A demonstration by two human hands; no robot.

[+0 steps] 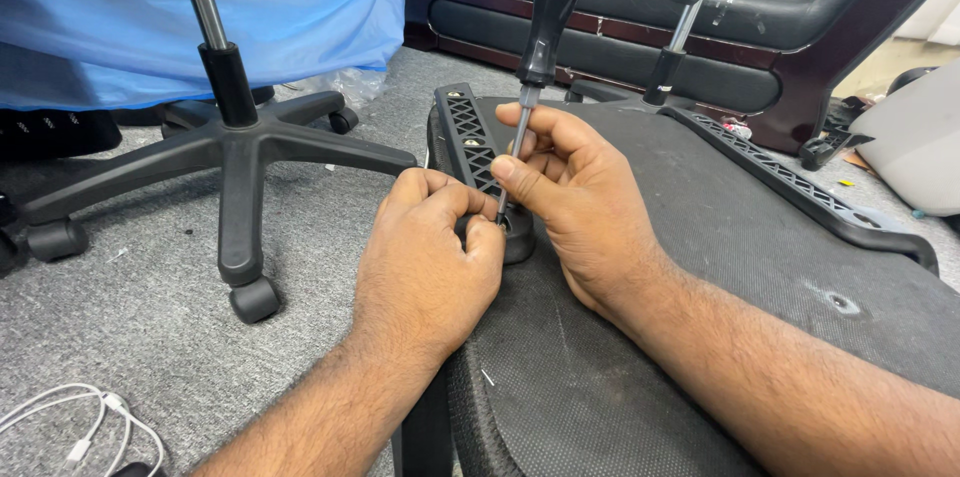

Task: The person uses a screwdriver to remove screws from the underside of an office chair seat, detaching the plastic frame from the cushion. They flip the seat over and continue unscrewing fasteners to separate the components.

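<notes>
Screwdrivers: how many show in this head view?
2. One screwdriver stands upright at centre, its shaft pinched by the right hand beside the left hand. A second screwdriver stands farther back by the right armrest bracket. Others may be hidden.

left hand curled, right hand pinching

My right hand pinches a black-handled steel screwdriver upright; my left hand, at its eight o'clock, grips a round black plastic fitting.

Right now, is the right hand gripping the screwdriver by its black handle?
No, the right hand pinches the screwdriver's metal shaft near the tip, well below the handle.
</notes>
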